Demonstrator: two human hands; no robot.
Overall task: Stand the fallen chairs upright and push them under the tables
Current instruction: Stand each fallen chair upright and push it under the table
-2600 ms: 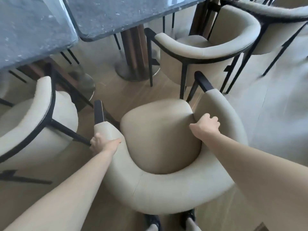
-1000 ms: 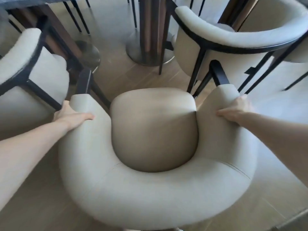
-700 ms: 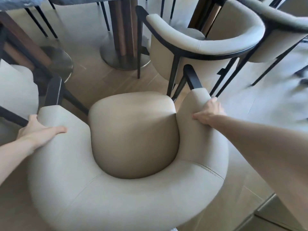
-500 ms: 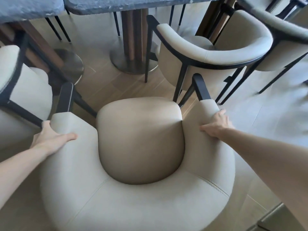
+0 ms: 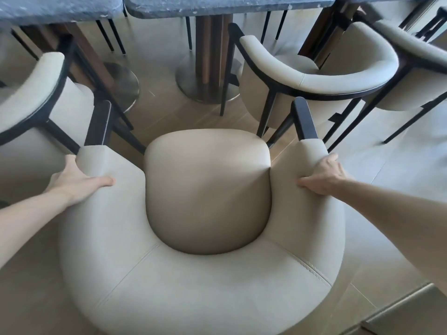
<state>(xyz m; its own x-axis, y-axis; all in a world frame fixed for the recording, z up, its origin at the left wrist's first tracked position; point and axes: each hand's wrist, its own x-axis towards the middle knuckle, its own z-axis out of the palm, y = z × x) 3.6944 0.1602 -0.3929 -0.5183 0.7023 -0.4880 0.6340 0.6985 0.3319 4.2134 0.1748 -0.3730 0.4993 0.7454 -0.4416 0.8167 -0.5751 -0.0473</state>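
The cream chair [image 5: 205, 238] stands upright on the wooden floor [image 5: 159, 110] right below us, its seat facing the table [image 5: 217, 6] but not yet under it. Our left hand [image 5: 75, 181] grips the left armrest, thumb laid across the top and fingers curled over the outer edge; our right hand [image 5: 324, 176] clasps the right armrest the same way. Two more chairs flank it (one at left [image 5: 33, 88], one at right [image 5: 321, 76]), and the table's round metal base [image 5: 193, 85] sits just ahead
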